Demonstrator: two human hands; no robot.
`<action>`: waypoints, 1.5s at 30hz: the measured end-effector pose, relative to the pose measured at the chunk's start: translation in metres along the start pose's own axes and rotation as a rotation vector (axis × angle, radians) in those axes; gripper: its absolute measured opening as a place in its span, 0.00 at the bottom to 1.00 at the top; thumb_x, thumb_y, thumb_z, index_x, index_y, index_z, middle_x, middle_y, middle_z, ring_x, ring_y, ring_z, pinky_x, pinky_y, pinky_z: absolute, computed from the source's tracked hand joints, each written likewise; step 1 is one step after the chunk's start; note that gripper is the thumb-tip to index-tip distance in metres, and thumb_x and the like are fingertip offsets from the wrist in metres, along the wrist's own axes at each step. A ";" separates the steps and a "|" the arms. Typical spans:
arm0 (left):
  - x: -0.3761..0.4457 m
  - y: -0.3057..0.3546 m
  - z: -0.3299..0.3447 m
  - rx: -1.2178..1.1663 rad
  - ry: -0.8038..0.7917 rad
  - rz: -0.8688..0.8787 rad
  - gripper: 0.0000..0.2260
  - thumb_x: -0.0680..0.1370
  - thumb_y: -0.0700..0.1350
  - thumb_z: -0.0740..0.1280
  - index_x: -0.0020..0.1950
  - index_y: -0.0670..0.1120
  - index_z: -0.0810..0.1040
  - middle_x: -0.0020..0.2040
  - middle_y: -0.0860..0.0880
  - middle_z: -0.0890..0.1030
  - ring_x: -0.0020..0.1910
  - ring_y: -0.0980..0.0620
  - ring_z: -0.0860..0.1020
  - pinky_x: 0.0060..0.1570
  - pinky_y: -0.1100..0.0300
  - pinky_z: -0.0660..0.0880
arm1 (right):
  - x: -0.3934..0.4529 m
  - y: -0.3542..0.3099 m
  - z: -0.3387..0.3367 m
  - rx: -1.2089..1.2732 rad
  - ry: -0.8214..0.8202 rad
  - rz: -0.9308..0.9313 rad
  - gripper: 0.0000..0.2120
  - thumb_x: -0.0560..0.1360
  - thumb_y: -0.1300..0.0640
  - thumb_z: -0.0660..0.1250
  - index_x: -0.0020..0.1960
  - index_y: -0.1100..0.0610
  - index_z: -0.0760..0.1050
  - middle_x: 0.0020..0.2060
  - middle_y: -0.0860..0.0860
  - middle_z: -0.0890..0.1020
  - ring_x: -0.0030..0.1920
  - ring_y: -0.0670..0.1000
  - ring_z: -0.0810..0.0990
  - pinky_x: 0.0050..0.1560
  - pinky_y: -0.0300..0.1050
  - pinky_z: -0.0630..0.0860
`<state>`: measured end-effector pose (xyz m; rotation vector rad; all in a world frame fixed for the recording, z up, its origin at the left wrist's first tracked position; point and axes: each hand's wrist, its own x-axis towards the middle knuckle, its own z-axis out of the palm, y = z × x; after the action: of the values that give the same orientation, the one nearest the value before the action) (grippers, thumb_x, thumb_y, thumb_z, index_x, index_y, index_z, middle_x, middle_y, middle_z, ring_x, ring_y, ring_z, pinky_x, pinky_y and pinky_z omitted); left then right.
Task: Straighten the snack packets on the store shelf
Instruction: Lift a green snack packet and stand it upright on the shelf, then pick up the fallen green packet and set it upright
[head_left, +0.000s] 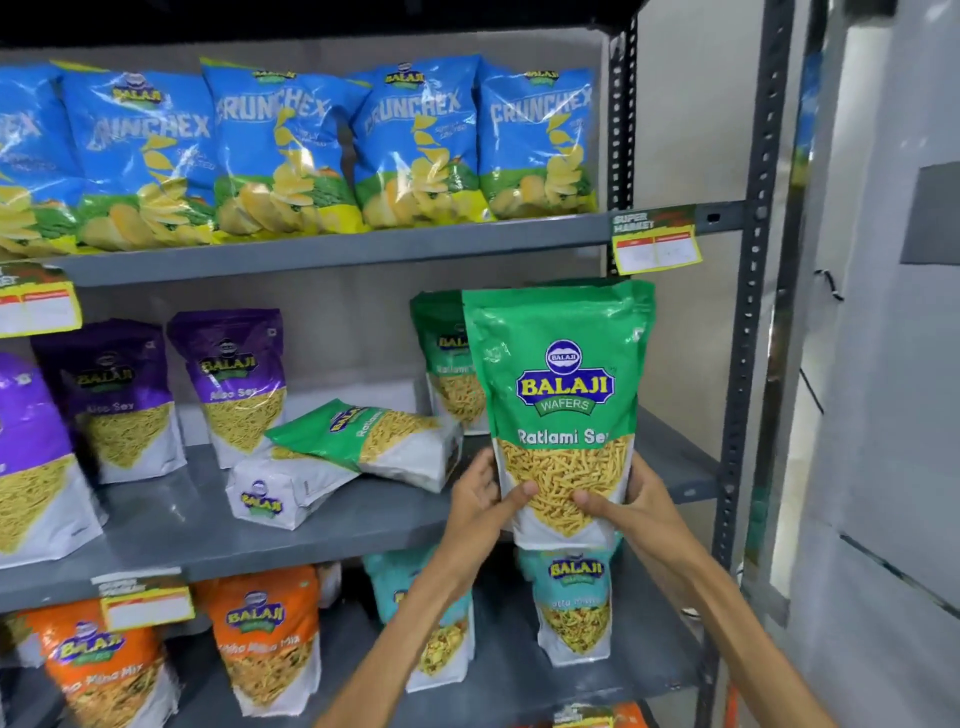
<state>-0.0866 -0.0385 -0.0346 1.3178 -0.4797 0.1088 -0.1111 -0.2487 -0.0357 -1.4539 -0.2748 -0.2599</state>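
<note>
A green Ratlami Sev packet (563, 395) is held upright in front of the right end of the middle shelf (322, 540). My left hand (480, 501) grips its lower left side and my right hand (631, 506) grips its lower right side. Behind it another green packet (441, 358) stands upright. To the left, a green packet (374, 439) lies on its side, resting on top of a second fallen packet (280, 491). Two purple Aloo Sev packets (236, 382) (117, 400) stand further left, and a third (31, 457) sits at the left edge.
Blue Crunchex chip bags (415, 145) line the top shelf. Orange (270, 639) and teal (574, 597) packets stand on the lower shelf. A grey perforated upright (748, 312) frames the rack's right side, with a pale wall beyond. Price tags (654, 249) hang on shelf edges.
</note>
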 end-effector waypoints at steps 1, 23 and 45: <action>0.018 -0.010 0.009 0.013 -0.004 -0.007 0.21 0.77 0.31 0.72 0.66 0.49 0.77 0.60 0.54 0.87 0.59 0.57 0.85 0.54 0.65 0.81 | 0.015 0.001 -0.013 -0.046 0.013 -0.005 0.44 0.53 0.41 0.88 0.65 0.52 0.77 0.58 0.50 0.89 0.56 0.52 0.89 0.51 0.44 0.85; 0.139 -0.074 0.077 0.150 0.128 0.015 0.27 0.76 0.34 0.75 0.72 0.50 0.72 0.63 0.57 0.79 0.58 0.64 0.81 0.56 0.67 0.81 | 0.106 0.065 -0.088 -0.432 0.505 -0.163 0.34 0.72 0.55 0.80 0.73 0.54 0.69 0.68 0.50 0.76 0.69 0.49 0.73 0.65 0.45 0.71; 0.070 0.028 -0.151 -0.268 0.553 -0.766 0.18 0.78 0.51 0.72 0.60 0.45 0.68 0.57 0.39 0.71 0.68 0.39 0.73 0.68 0.45 0.71 | 0.253 0.047 0.200 -0.691 -0.316 0.099 0.20 0.83 0.50 0.65 0.62 0.67 0.81 0.49 0.55 0.83 0.52 0.55 0.80 0.55 0.48 0.74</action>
<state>0.0078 0.0984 -0.0070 1.0699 0.4770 -0.2209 0.1373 -0.0469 0.0252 -2.1916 -0.3892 -0.0354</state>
